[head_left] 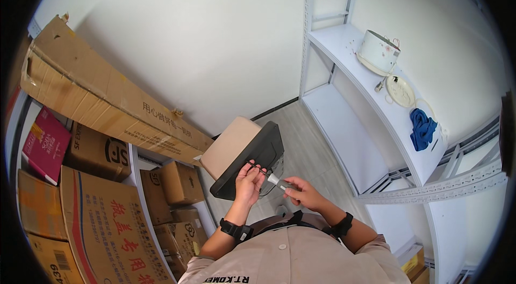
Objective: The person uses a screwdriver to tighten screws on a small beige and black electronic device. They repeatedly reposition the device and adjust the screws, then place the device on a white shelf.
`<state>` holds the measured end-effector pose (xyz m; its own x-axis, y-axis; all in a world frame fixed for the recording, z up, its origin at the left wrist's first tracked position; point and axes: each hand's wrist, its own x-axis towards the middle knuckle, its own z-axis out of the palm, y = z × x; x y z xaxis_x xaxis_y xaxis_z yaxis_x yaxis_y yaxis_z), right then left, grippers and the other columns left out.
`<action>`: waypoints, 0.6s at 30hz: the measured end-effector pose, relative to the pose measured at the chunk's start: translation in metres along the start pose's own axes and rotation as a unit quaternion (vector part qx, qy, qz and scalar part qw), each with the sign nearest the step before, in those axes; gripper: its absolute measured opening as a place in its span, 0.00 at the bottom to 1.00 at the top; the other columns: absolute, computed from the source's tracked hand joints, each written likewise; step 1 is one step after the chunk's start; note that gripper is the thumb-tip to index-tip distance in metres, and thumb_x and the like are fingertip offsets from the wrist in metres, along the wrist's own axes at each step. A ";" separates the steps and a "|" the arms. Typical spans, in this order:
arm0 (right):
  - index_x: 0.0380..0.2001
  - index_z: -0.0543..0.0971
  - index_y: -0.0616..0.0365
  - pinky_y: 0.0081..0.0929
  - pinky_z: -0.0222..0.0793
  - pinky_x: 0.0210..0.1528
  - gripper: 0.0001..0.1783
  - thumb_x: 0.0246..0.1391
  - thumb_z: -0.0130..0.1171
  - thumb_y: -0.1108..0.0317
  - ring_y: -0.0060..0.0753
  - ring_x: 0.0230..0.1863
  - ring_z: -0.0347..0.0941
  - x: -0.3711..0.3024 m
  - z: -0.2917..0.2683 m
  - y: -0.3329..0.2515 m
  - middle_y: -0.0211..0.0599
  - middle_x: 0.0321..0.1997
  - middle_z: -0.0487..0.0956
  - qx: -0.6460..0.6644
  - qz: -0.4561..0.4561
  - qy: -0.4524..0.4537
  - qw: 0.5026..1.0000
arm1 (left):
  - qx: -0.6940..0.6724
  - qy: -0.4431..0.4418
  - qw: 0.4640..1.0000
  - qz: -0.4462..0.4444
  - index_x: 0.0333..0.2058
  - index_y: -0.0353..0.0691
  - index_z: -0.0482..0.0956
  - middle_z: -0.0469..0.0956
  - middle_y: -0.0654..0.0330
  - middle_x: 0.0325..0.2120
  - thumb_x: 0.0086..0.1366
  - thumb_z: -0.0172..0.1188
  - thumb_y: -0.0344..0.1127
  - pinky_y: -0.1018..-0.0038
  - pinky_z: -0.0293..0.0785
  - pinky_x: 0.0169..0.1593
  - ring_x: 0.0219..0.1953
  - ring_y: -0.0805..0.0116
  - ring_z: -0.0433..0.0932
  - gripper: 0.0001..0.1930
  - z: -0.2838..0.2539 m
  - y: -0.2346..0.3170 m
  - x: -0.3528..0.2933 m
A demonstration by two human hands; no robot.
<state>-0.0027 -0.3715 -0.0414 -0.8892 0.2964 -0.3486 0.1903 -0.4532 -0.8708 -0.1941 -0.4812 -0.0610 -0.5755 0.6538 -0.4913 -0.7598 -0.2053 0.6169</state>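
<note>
We hold a small screwdriver-like tool point(280, 182) in front of our chest, just below the black-and-beige appliance point(246, 156) that serves here as our landmark. Our right hand point(303, 192) is clenched around the dark handle end, and our left hand point(249, 181) pinches the thin shaft near the appliance's lower rim, fingertips closed on it. We judge the tool light and rigid, its shaft narrow and likely slick, so the thicker handle is the place to grip while the other hand only steadies the tip. The appliance looks like a hard plastic shell with a flat beige face, tilted up towards us; it seems bulky rather than heavy, and best taken by its black rim. How it is supported we cannot tell.

To the left of the appliance stands a rack of brown cartons point(105, 219), some with large red or black printed characters on their sides. Above them lies a long flat cardboard box point(102, 96), worn at its corners. At the far left edge sits a magenta box point(45, 144). To the right of the appliance, on the white shelf point(349, 139), rest a white round pot point(379, 50), a round cream lid point(400, 91) and a blue cloth point(423, 128)
</note>
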 end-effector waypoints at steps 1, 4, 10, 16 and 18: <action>0.56 0.67 0.60 0.18 0.57 0.22 0.22 0.61 0.53 0.65 0.17 0.20 0.62 0.000 -0.001 0.001 0.32 0.32 0.75 0.010 0.005 -0.003 1.000 | 0.001 0.001 1.000 -0.001 0.48 0.45 0.73 0.78 0.63 0.37 0.65 0.55 0.25 0.79 0.80 0.35 0.39 0.67 0.81 0.14 0.000 0.000 0.000; 0.56 0.67 0.60 0.18 0.60 0.23 0.21 0.62 0.52 0.65 0.18 0.20 0.63 0.001 -0.004 0.001 0.35 0.33 0.76 0.035 0.017 -0.010 0.999 | 0.006 0.000 1.000 0.002 0.49 0.45 0.72 0.78 0.63 0.37 0.65 0.55 0.26 0.79 0.80 0.35 0.38 0.67 0.81 0.15 0.000 0.000 0.000; 0.56 0.68 0.60 0.19 0.61 0.22 0.21 0.63 0.50 0.63 0.19 0.19 0.64 0.002 -0.004 0.001 0.36 0.34 0.77 0.050 0.031 -0.008 0.998 | 0.009 -0.001 1.000 0.009 0.51 0.45 0.72 0.79 0.63 0.37 0.65 0.55 0.26 0.80 0.80 0.34 0.38 0.68 0.81 0.16 -0.002 -0.001 0.001; 0.55 0.68 0.59 0.18 0.59 0.20 0.20 0.63 0.48 0.62 0.19 0.17 0.62 0.002 -0.004 -0.001 0.36 0.34 0.77 0.072 0.042 -0.009 0.996 | 0.014 0.000 1.000 0.006 0.51 0.45 0.72 0.79 0.63 0.37 0.64 0.56 0.26 0.80 0.80 0.33 0.37 0.68 0.81 0.17 -0.001 0.000 0.001; 0.55 0.69 0.58 0.18 0.58 0.20 0.20 0.64 0.48 0.62 0.19 0.17 0.62 0.003 -0.004 0.000 0.36 0.33 0.77 0.080 0.047 -0.006 0.996 | 0.016 -0.001 1.000 0.005 0.52 0.45 0.72 0.79 0.63 0.37 0.64 0.56 0.26 0.81 0.80 0.32 0.37 0.68 0.82 0.17 0.000 0.001 0.001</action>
<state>-0.0033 -0.3670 -0.0442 -0.8761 0.2362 -0.4204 0.2053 -0.6061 -0.7684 -0.1952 -0.4807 -0.0611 -0.5825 0.6527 -0.4845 -0.7439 -0.1879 0.6414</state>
